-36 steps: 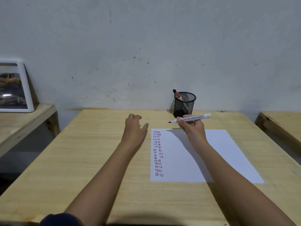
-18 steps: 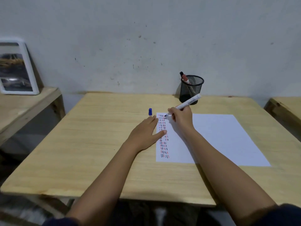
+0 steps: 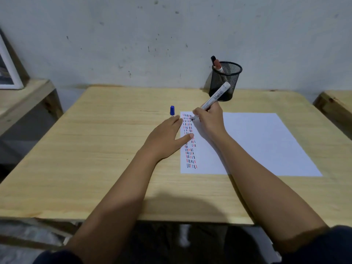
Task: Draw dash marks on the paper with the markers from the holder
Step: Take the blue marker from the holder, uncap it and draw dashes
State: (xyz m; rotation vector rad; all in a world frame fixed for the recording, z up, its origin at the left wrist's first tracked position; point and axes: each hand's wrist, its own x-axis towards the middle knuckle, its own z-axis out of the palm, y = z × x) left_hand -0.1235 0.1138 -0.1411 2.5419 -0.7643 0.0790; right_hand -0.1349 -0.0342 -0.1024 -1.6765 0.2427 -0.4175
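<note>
A scuffed grey wall behind, a pale wooden tabletop in front, and off at the far left a white picture frame is cut off by the edge. Moving in, a blue marker cap stands alone on the wood, just beyond the left hand, which lies flat and open, fingertips pinning the left border of the paper. That sheet is light and will skid, so the pinning looks wise. Columns of red, black and blue dash marks run down its left edge; the thumb covers a few. Next, the right hand is closed around the white marker, gripped low near the nib, tip at the top of the columns; whether it touches, I cannot tell. A light, stiff, smooth barrel, best held low like this. Behind stands the black mesh holder, a red-capped marker and a dark one poking out, bodies mostly hidden
</note>
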